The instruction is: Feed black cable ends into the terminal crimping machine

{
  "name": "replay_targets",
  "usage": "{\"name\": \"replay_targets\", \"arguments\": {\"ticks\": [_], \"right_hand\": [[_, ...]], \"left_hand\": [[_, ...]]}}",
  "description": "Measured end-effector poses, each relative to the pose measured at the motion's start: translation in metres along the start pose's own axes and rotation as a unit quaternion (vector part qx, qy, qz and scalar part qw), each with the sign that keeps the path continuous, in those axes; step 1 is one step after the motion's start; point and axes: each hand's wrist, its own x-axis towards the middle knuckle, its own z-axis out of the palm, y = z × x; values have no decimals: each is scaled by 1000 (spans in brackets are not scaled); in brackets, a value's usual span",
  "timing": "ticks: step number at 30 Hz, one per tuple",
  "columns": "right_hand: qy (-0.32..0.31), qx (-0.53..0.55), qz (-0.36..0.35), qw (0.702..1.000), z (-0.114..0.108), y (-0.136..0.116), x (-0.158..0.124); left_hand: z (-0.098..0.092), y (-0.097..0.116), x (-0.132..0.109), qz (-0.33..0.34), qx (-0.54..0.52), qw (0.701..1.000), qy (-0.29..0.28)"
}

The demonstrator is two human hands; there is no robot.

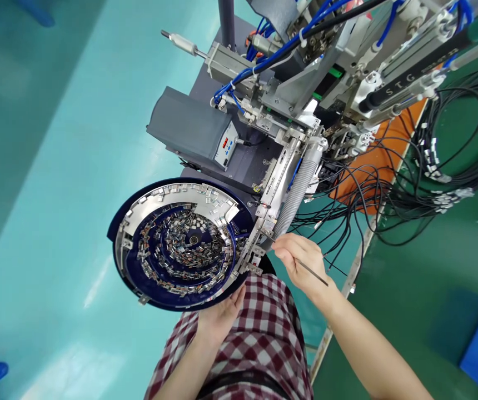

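My right hand (301, 258) is closed around a thin metal rod (314, 273), pinched between thumb and curled fingers; its rear end sticks out back past my wrist. The front end points in at the lower part of the feed rail (278, 180), near the bowl's edge; whether it touches metal there I cannot tell. My left hand (221, 315) is at the near underside of the round blue bowl (127, 273), its fingers partly hidden by the rim, so I cannot tell how far they are open or whether they grip anything.

The bowl is in front of me, to the left of the rail, with small metal pieces (187, 253) heaped in its middle and strung along its spiral ledges. The rail runs from the bowl's right edge up to the machine. Right beside it lies a ribbed grey hose (299, 191), so room is tight above my right knuckles. Beyond the bowl, a grey control box (189, 125) closes off the far side. Black cables (353, 219) hang close by on my right, crossing the pale edge strip (353, 269) of a green surface (406, 300). The widest open room is left of the bowl, over bare floor (55, 183).
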Motion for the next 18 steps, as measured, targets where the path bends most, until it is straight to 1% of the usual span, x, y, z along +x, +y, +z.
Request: {"name": "replay_targets", "arguments": {"ticks": [7, 18], "right_hand": [[-4, -3, -14, 1000, -1, 1, 1], [-1, -1, 4, 1000, -1, 7, 8]], "left_hand": [[1, 0, -2, -1, 8, 1000, 3], [-4, 1, 0, 11, -6, 999, -39]]}}
